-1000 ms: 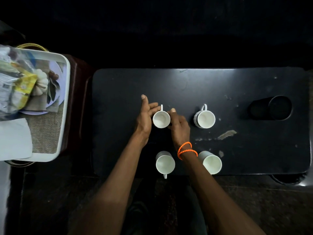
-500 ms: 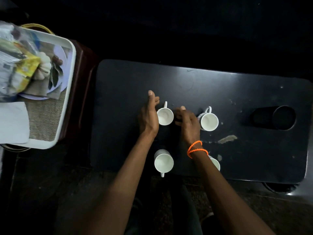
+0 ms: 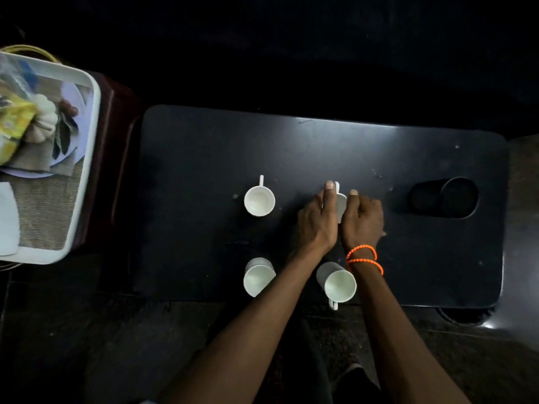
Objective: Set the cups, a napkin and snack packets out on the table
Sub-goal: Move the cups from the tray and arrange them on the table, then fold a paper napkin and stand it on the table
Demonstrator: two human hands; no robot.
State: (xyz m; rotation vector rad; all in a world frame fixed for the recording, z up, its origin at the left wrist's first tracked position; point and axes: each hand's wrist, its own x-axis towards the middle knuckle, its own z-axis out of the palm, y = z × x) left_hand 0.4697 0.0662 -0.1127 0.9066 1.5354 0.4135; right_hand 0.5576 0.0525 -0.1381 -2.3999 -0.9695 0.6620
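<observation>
Nearest you, two cups stood at the near edge of the tabletop [image 3: 189,158]: the near-left cup [image 3: 258,277] and the near-right cup [image 3: 338,284], whose handle pointed back toward you. Both looked empty.

Just beyond them, your left hand [image 3: 316,225] and right hand [image 3: 363,218] cupped the far-right cup [image 3: 340,204] from either side, fingers pressed along its wall, its handle poking out away from you. Your hands hid most of it, so I couldn't tell whether it held anything. The far-left cup [image 3: 259,199] stood apart, untouched and empty, handle pointing away.

You appeared to be squaring the far-right cup into line with the others. To do that well, I'd say you needed light, even pressure from both palms, sliding it flat rather than tipping it, and setting its handle parallel to the far-left cup's.

Further right, a dark round holder [image 3: 443,198] was sunk in the tabletop; its contents were too dark to read.

Off to your left, the tray [image 3: 87,158] still carried the yellow packet [image 3: 13,126], a plate [image 3: 73,97] and a white napkin [image 3: 7,217] at its near end, none yet set out.
</observation>
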